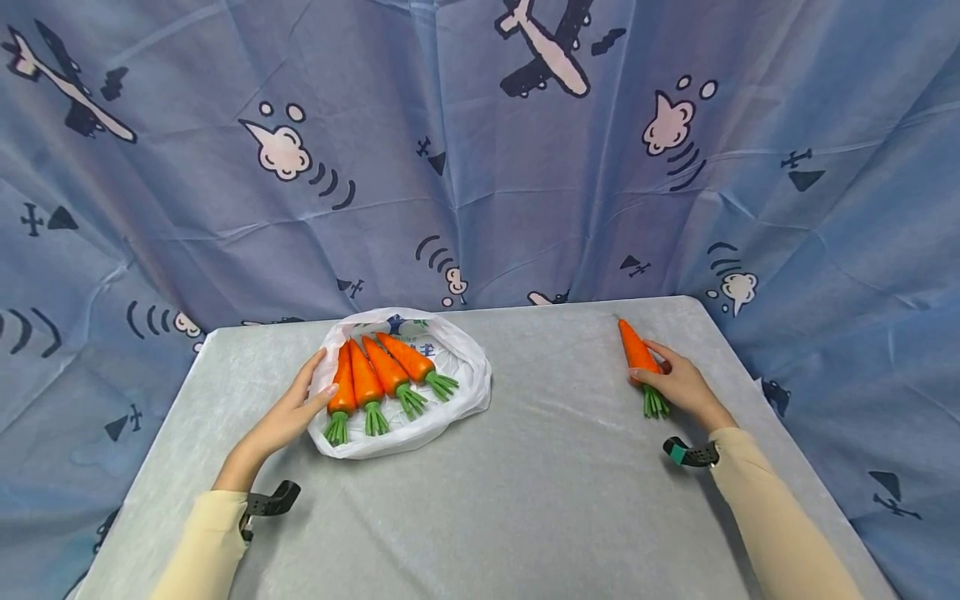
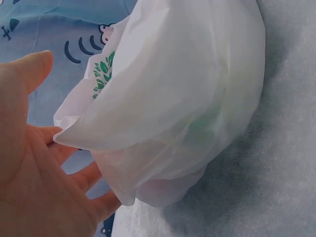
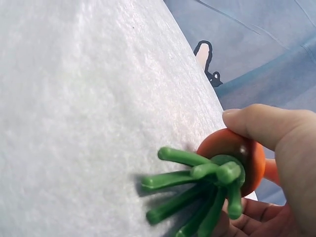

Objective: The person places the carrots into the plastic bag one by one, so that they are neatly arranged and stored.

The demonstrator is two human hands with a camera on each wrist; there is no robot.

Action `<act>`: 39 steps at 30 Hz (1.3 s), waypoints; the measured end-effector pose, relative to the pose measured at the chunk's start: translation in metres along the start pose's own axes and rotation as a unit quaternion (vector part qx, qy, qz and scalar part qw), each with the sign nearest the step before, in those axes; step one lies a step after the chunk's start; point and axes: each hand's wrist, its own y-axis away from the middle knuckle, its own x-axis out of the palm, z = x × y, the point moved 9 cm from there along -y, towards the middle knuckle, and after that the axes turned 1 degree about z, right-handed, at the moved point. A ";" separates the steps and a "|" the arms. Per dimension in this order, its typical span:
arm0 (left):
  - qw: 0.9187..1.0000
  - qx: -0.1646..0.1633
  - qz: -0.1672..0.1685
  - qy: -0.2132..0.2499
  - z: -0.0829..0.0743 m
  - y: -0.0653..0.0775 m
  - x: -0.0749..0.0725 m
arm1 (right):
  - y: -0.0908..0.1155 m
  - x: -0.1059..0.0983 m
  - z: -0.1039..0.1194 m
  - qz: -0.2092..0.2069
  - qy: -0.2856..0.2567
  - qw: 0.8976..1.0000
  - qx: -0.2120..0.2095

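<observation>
A white plastic bag (image 1: 450, 417) lies on the table at the left with its mouth spread wide. Several orange carrots (image 1: 366, 379) with green stem stubs rest in it side by side. My left hand (image 1: 288, 417) is at the bag's left side; its fingers touch the outside of the plastic, and in the left wrist view the thumb (image 2: 37, 69) stands apart from it. On the right, my right hand (image 1: 682, 385) holds a single carrot (image 1: 634, 346) between thumb and fingers, near its stem end. The right wrist view shows that carrot's green stems (image 3: 197, 180) close over the table.
A grey-white cloth covers the table (image 1: 540, 500). Behind it and along its sides hangs a blue curtain (image 1: 480, 167) printed with airplanes and clouds. Each wrist wears a dark band (image 1: 693, 452).
</observation>
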 end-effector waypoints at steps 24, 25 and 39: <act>1.000 -0.004 -0.003 0.002 0.001 -0.001 0.000 | 0.002 0.021 0.075 0.017 -0.023 0.996 -0.081; 1.000 -0.004 -0.003 0.003 0.001 -0.001 0.000 | 0.002 0.023 0.078 0.019 -0.023 0.996 -0.086; 1.000 -0.002 -0.001 0.004 0.001 -0.002 0.000 | 0.009 0.055 0.124 0.058 -0.038 0.989 -0.130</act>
